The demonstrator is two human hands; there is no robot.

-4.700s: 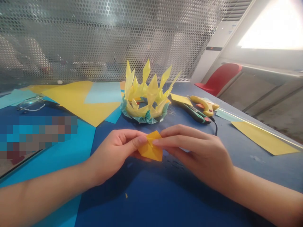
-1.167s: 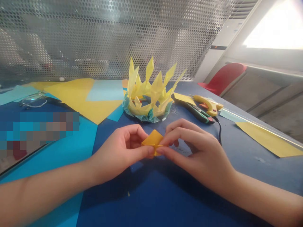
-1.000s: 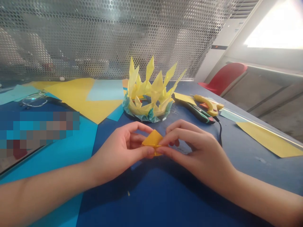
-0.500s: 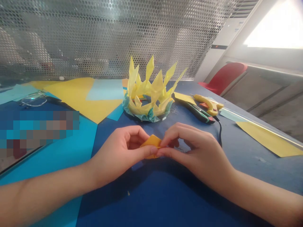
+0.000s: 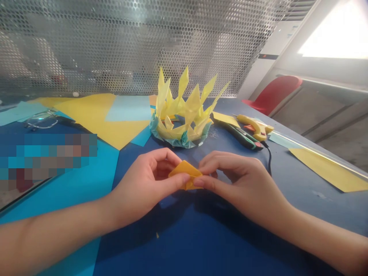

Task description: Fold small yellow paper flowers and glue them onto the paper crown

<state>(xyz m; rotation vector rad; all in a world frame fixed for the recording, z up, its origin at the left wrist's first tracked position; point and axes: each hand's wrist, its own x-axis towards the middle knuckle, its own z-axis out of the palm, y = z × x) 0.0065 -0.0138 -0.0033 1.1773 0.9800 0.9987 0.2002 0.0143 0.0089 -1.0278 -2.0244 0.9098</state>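
A small folded piece of orange-yellow paper (image 5: 184, 170) is held just above the blue table (image 5: 201, 237), pinched from both sides. My left hand (image 5: 146, 184) grips its left edge between thumb and curled fingers. My right hand (image 5: 244, 184) pinches its right edge with thumb and forefinger. Behind them stands a ring-shaped paper crown (image 5: 184, 115) of yellow spikes with a teal folded base.
Large yellow (image 5: 94, 119) and light-blue sheets (image 5: 128, 109) lie at the back left, and a cyan sheet (image 5: 71, 180) at the left. A glue gun (image 5: 254, 126), a green-handled tool (image 5: 240, 137) and a yellow sheet (image 5: 330, 172) lie at the right. A perforated metal screen (image 5: 115, 46) closes the back.
The folded paper has gone from a spread diamond shape to a flatter, more closed fold between my fingertips. Both hands stay in nearly the same place.
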